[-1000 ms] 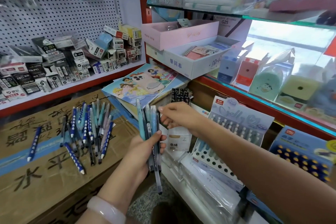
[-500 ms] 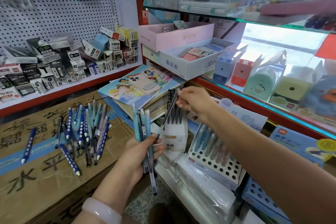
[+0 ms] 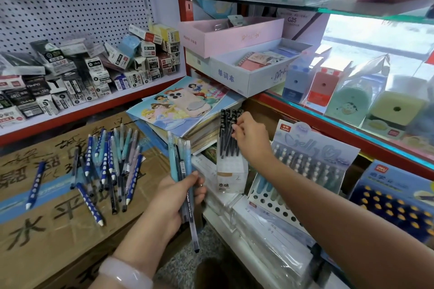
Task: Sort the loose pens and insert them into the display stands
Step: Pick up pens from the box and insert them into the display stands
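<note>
My left hand (image 3: 175, 197) grips a bundle of pens (image 3: 182, 166), pale blue and dark, held upright at the centre. My right hand (image 3: 252, 135) reaches to a small white display stand (image 3: 231, 177) full of black pens (image 3: 226, 134); its fingertips pinch the top of one black pen standing in it. A heap of loose pens (image 3: 108, 166), blue with white dots and pastel ones, lies on the cardboard box (image 3: 58, 230) at the left. A white perforated stand (image 3: 274, 202) with a few pastel pens sits under my right forearm.
A stack of picture books (image 3: 178, 105) with a phone on top lies behind the stand. White (image 3: 249, 82) and pink boxes (image 3: 225, 37) sit on the red-edged glass shelf (image 3: 328, 124). Small packs fill the left pegboard shelf (image 3: 77, 77). A blue display card (image 3: 397, 192) stands at right.
My right hand drew a black pen from the bundle in my left hand, carried it up and right, and now holds it down in the white stand among the black pens.
</note>
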The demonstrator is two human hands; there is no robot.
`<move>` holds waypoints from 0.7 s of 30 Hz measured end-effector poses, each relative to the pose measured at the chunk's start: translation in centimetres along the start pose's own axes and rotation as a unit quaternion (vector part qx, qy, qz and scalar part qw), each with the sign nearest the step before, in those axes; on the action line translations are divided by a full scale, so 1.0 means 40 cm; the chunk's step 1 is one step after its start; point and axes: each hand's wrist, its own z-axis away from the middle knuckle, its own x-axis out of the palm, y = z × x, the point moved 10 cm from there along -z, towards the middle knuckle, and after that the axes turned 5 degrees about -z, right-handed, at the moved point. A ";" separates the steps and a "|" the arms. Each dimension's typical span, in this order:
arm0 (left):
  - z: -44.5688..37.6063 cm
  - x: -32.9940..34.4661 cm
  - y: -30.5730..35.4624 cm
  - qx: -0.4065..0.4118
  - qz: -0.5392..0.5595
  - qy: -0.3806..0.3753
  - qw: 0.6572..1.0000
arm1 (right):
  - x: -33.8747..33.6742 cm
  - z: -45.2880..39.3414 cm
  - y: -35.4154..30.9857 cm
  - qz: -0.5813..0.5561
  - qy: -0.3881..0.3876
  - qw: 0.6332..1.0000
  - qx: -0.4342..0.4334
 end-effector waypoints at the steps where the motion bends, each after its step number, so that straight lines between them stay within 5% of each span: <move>1: -0.001 -0.001 0.001 0.001 0.000 0.000 1.000 | 0.010 0.000 0.000 0.002 -0.005 1.000 -0.003; 15: -0.020 -0.011 -0.005 0.002 0.001 -0.001 1.000 | 0.086 0.012 0.029 0.093 -0.082 0.992 0.018; 19: -0.017 -0.020 -0.001 0.009 0.016 -0.002 1.000 | 0.040 0.032 0.008 0.051 -0.050 0.997 0.042; 21: -0.015 -0.021 -0.002 0.012 0.009 -0.002 1.000 | 0.059 0.066 -0.025 -0.036 -0.105 0.992 0.060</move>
